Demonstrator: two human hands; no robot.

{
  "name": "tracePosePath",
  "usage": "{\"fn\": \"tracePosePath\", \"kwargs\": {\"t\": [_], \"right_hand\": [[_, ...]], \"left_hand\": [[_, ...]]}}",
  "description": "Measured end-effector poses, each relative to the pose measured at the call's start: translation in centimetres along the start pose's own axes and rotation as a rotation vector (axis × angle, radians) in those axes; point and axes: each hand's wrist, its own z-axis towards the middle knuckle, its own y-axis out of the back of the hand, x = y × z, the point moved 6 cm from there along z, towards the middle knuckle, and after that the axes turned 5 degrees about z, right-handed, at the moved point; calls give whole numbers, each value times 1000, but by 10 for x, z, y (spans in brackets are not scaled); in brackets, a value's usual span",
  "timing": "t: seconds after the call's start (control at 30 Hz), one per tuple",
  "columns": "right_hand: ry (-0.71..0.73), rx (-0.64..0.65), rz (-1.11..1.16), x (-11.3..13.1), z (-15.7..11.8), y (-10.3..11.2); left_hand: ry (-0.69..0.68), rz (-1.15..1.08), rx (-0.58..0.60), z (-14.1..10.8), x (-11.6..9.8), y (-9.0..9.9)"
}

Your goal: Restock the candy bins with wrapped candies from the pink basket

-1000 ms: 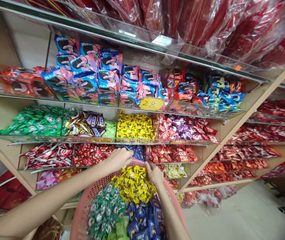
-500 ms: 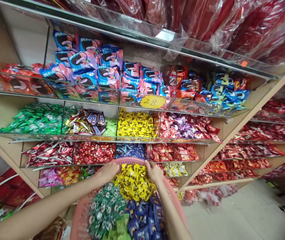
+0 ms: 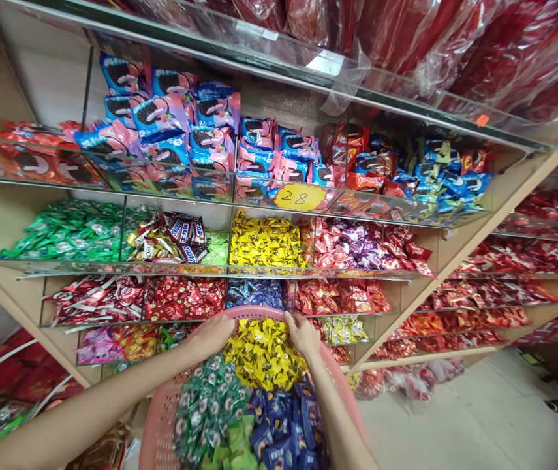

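Observation:
A pink perforated plastic basket [image 3: 158, 418] fills the bottom middle of the view. My left hand [image 3: 216, 334] is closed round its far rim on the left, and my right hand [image 3: 304, 336] grips the same rim on the right. Inside are yellow-wrapped candies [image 3: 265, 352] at the far side, green-wrapped candies [image 3: 210, 398] at the left, dark blue packets [image 3: 283, 424] at the right and light green packets [image 3: 237, 444] near the bottom. My fingertips are partly hidden behind the rim.
Tiered shelves hold blue-and-pink cookie packs [image 3: 161, 117], green candies [image 3: 73, 228], yellow candies [image 3: 266, 241] and red candies [image 3: 185, 297]. A yellow price tag [image 3: 300, 196] reads 28. Large red plastic-wrapped bags [image 3: 406, 39] lie on top. Tiled floor [image 3: 430, 424] shows at the lower right.
The view has shifted very slightly. Both hands keep their hold on the basket rim, and the candies inside look the same.

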Motion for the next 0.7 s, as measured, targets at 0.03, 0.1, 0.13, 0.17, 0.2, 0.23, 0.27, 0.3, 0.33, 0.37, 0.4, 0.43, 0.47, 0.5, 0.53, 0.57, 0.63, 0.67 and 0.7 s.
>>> {"fn": "tracePosePath", "kwargs": {"t": [0.03, 0.1, 0.13, 0.17, 0.2, 0.23, 0.27, 0.3, 0.33, 0.37, 0.4, 0.43, 0.47, 0.5, 0.53, 0.57, 0.63, 0.67, 0.7], "right_hand": [[2, 1, 7, 1, 0, 0], [1, 4, 13, 2, -1, 0], [0, 4, 14, 2, -1, 0], [1, 2, 14, 2, -1, 0], [4, -3, 15, 2, -1, 0], [8, -8, 15, 3, -2, 0], [10, -12, 14, 3, -2, 0], [10, -16, 12, 2, -2, 0], [8, -18, 9, 2, -2, 1], [5, -20, 5, 2, -2, 1], [0, -20, 2, 1, -3, 1], [-4, -19, 3, 0, -3, 1], [-9, -18, 6, 0, -3, 1], [-12, -18, 10, -1, -3, 1], [-16, -17, 14, -2, -4, 1], [-18, -18, 17, -2, -4, 2], [-19, -18, 16, -2, -4, 2], [-19, -16, 14, -2, -4, 1], [-20, -13, 14, -3, -4, 1]], "left_hand": [[17, 26, -3, 0, 0, 3], [37, 65, -13, 1, -3, 8], [36, 67, -19, 2, -5, 10], [33, 61, -24, 3, -7, 11], [30, 53, -27, 4, -10, 11], [27, 45, -29, 5, -11, 11], [26, 40, -30, 6, -13, 11], [25, 40, -32, 8, -14, 10], [25, 44, -36, 9, -14, 10], [25, 51, -41, 10, -14, 9], [24, 60, -43, 11, -14, 8], [21, 69, -46, 12, -14, 7], [16, 78, -49, 13, -14, 5], [11, 87, -52, 13, -15, 4], [7, 95, -57, 14, -15, 2], [4, 104, -60, 15, -15, 0], [7, 123, -57, 16, -16, -5], [9, 129, -53, 17, -16, -7], [11, 133, -50, 18, -17, -9]]}}
